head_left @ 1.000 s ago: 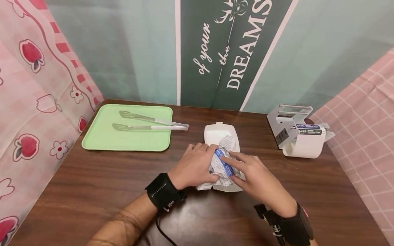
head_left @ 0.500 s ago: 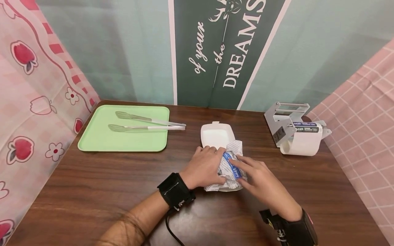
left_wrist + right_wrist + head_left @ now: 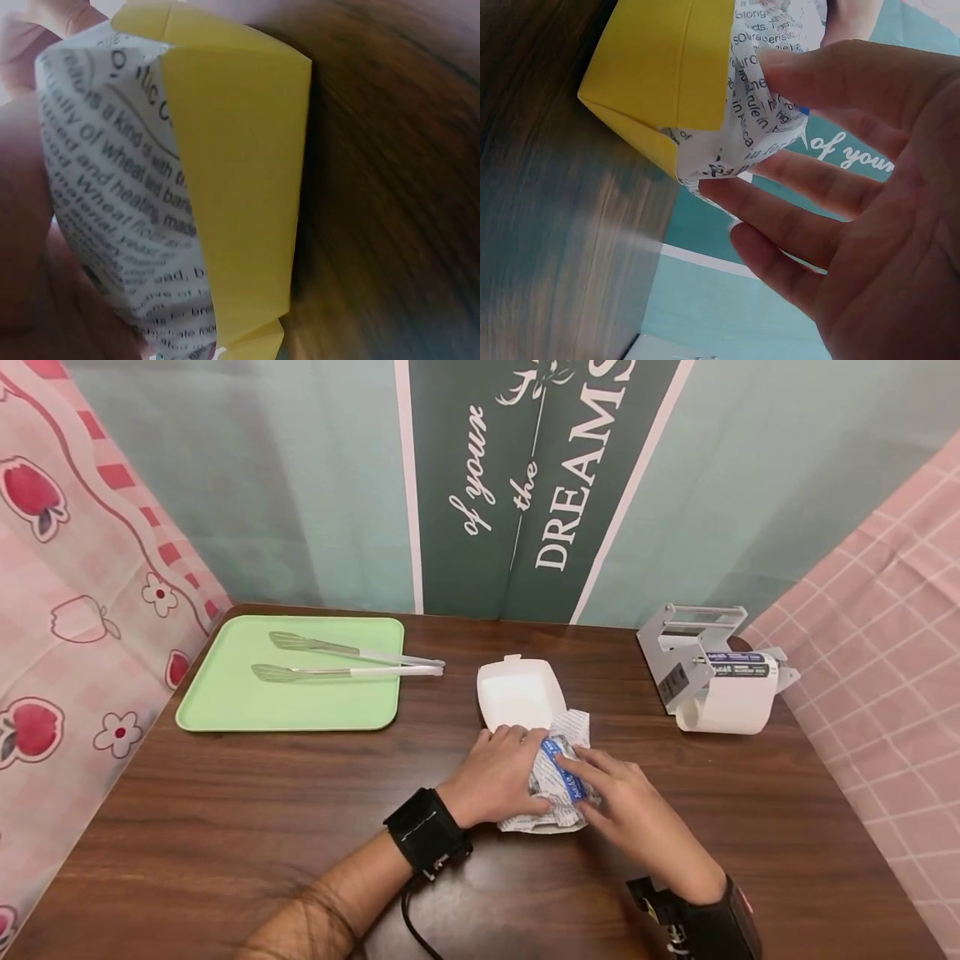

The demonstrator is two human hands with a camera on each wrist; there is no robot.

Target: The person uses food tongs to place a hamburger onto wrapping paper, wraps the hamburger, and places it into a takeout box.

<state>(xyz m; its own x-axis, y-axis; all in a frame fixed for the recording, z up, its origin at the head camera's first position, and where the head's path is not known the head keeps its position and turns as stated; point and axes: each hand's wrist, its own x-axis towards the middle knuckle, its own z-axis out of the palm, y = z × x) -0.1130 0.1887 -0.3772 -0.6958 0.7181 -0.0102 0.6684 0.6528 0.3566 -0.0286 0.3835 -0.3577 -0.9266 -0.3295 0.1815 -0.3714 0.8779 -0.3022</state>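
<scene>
A paper-wrapped bundle (image 3: 558, 777) with a blue strip sits in the base of an open takeout box, whose white-lined lid (image 3: 521, 689) lies folded back behind it. My left hand (image 3: 495, 777) grips the bundle's left side, thumb toward me and fingers at the far edge. On the other side, my right hand (image 3: 630, 802) holds the bundle between thumb and fingers. In the left wrist view the box's yellow outer wall (image 3: 232, 180) stands beside the printed paper (image 3: 127, 187). The right wrist view has my thumb on the paper (image 3: 757, 97) above the yellow box wall (image 3: 660, 60).
A green tray (image 3: 337, 710) with metal tongs (image 3: 352, 670) on it lies at the back left. A metal dispenser (image 3: 678, 660) with a white label roll (image 3: 731, 702) stands at the back right. Curtains surround the brown table (image 3: 300, 793).
Both hands and the bundle have shifted slightly to the right relative to the box lid, so more of the lid's white inside shows. The head view has turned a little to the right.
</scene>
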